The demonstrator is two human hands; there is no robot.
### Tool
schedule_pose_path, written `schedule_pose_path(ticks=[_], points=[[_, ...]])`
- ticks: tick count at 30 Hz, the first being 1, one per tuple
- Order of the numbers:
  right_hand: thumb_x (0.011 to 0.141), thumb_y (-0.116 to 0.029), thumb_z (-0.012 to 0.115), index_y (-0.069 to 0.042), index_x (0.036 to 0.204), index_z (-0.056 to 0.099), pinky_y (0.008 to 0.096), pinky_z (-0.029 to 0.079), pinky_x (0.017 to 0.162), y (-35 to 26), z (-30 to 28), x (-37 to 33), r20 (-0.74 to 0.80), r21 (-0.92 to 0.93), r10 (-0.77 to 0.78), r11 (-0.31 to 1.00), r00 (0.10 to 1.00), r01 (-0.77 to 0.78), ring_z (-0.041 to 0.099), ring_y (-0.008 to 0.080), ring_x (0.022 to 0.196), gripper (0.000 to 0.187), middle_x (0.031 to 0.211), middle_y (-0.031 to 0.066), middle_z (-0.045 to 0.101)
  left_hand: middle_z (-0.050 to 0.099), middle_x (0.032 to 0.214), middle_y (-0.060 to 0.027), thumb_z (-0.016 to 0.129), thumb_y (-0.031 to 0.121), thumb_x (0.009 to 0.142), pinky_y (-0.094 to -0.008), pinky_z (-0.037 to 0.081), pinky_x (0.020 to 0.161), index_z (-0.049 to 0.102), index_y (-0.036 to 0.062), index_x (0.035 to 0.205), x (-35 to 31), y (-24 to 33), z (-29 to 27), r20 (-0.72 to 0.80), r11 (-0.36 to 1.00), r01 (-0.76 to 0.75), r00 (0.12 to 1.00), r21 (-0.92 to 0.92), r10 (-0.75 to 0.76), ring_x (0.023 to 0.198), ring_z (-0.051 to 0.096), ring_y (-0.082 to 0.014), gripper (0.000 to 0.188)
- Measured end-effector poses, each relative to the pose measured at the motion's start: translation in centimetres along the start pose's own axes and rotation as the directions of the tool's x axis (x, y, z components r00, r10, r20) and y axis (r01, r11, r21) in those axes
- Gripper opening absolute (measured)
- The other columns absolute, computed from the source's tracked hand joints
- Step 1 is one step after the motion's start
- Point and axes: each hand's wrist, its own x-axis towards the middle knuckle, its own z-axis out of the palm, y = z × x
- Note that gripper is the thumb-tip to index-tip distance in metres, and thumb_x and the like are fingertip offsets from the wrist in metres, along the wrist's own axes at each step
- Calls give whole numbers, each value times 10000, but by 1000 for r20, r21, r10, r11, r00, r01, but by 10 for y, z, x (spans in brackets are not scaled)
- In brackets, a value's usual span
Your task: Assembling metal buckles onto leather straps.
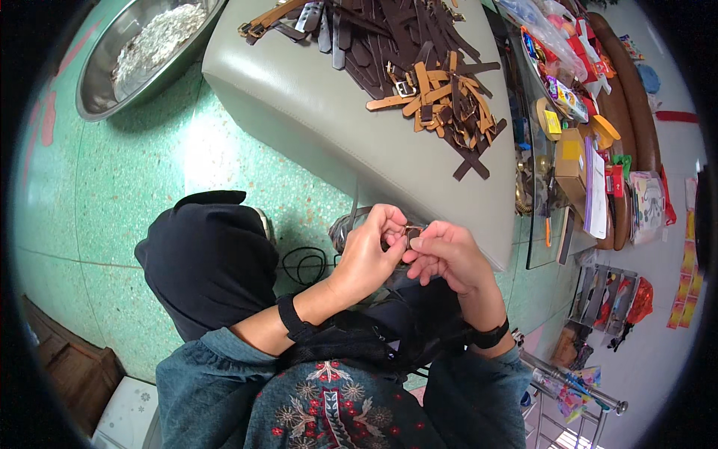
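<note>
In front of my lap my two hands meet fingertip to fingertip. Pinched in my left hand (368, 245) is a small brass-coloured buckle (410, 227), partly covered by the fingers. My right hand (452, 258) pinches the end of a short dark brown leather strap (412, 233) at that buckle; most of the strap is hidden. Beyond the hands, on a padded pale grey bench (299, 112), lies a heap of tan leather straps with buckles (449, 101). Behind it spreads a larger pile of dark brown straps (381, 45).
At the far left a steel basin (93, 90) holds whitish scraps. A black cable (305, 260) coils on the green floor (149, 165). To the right, a glass-topped table (535, 224) carries a cardboard box (571, 161) and packages. A metal rail (576, 385) stands at lower right.
</note>
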Motion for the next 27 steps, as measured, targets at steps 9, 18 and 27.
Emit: schedule_pose_path(ticks=[9,18,27], points=[[852,-155,585,24,898,482,248,480,425,10,5,7,-27,79,-125,989,992,127,607,185,533,212,758,144,623,556,744,-62,587,6,793,-254,462,645,484,-3,920,3,0,0,-39,1000,-14,999,3,14,677,538,-118,164],[852,-88,580,21,937,491,210,452,391,17,15,2,-144,14,-333,941,932,338,576,137,484,164,692,102,606,536,739,-66,589,7,788,-263,457,636,474,6,920,3,-1,1,-17,997,-69,997,14,70,663,518,-126,175],[818,-100,641,-2,885,582,177,353,404,8,-10,15,-48,-14,-271,963,961,271,480,40,483,132,628,-9,549,508,799,-12,586,7,822,-226,434,654,451,17,966,6,-7,1,166,994,-17,986,-108,35,711,487,-79,197]])
